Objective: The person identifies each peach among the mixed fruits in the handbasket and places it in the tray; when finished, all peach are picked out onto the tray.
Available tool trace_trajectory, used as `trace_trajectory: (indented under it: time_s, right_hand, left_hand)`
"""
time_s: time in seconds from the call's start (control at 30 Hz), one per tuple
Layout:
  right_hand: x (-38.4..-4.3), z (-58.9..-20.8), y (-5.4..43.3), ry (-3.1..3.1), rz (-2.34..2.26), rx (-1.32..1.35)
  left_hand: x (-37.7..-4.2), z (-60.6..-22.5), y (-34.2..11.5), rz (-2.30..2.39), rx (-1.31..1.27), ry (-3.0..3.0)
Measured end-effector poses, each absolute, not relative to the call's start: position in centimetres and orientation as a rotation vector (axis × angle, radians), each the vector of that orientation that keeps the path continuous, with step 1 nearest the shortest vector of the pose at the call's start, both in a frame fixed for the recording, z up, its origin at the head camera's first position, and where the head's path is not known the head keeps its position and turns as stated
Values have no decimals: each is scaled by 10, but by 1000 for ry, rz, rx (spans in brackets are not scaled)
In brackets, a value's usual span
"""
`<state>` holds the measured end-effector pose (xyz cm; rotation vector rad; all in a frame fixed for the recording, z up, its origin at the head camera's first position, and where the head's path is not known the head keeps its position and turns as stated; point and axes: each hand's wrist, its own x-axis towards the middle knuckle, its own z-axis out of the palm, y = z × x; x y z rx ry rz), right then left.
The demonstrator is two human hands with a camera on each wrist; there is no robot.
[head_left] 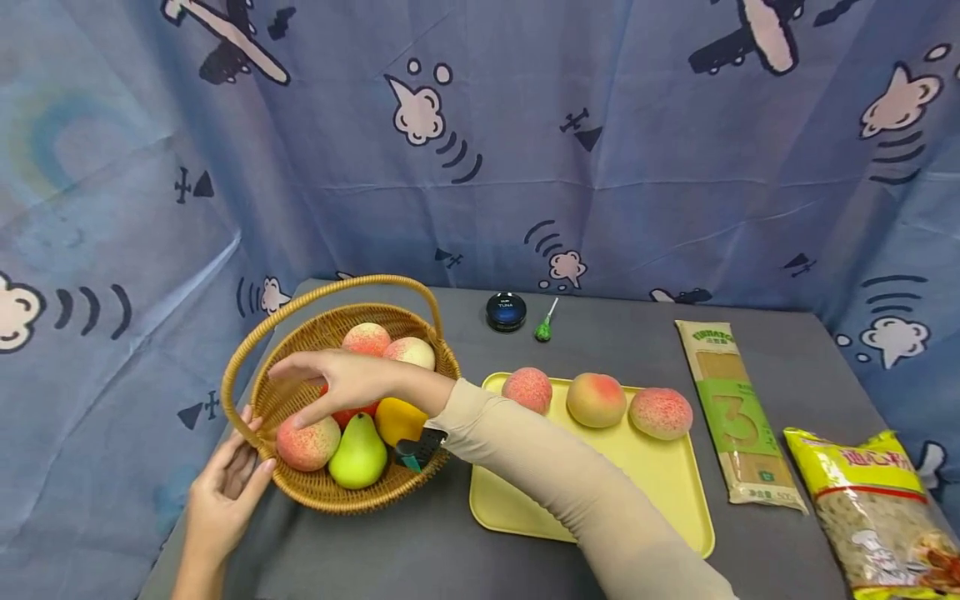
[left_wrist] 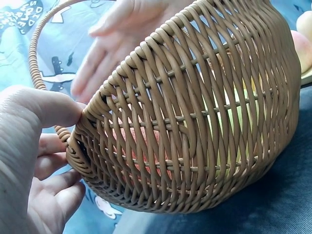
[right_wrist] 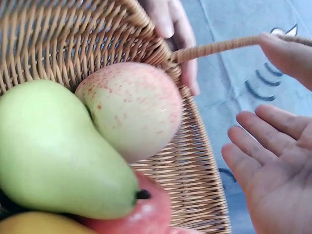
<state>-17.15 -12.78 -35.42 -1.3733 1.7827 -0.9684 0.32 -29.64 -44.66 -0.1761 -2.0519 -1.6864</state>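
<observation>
One wide blue patterned curtain [head_left: 517,125] fills the back, and before it runs the grey tabletop [head_left: 420,558]. Over on the left, the wicker basket [head_left: 322,502]; right of it, the yellow tray [head_left: 517,508], partly behind a cream sleeve [head_left: 547,467]. Far right, a pasta bag [head_left: 873,508], then the slimmer noodle packet [head_left: 738,408]. Now the hands! The left-hand grip [head_left: 221,487] pinches the basket's rim near the handle, thumb against fingers. The right-hand grip [head_left: 341,383] hovers over the basket, thumb well apart, fingers extended, holding nothing. Below it in the basket, a green pear [head_left: 358,454] leans against a blushing peach [head_left: 307,447], with a yellow fruit [head_left: 401,419] beside the pear. Three peach-like fruits [head_left: 597,400] line the tray's far edge. Beyond, a tuna tin [head_left: 506,312], and smallest, a green lollipop [head_left: 543,331].
</observation>
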Motion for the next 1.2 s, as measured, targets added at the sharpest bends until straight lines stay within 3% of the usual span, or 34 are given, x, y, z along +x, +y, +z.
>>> trace_trajectory:
  time_s: [0.33,0.67,1.2]
  right_hand:
    - [-175,-385,-145,1739,-673,-1416]
    - [-168,-389,-149,1898,-478,-1447]
    - [-173,-376,-140,1806,-738,-1469]
  left_hand:
    - [3,-446,-295,-1723,-158,-2018]
    - [5,-446,-298,-1691,-101,-2092]
    - [4,-444,-297,-1731,-130,-2022]
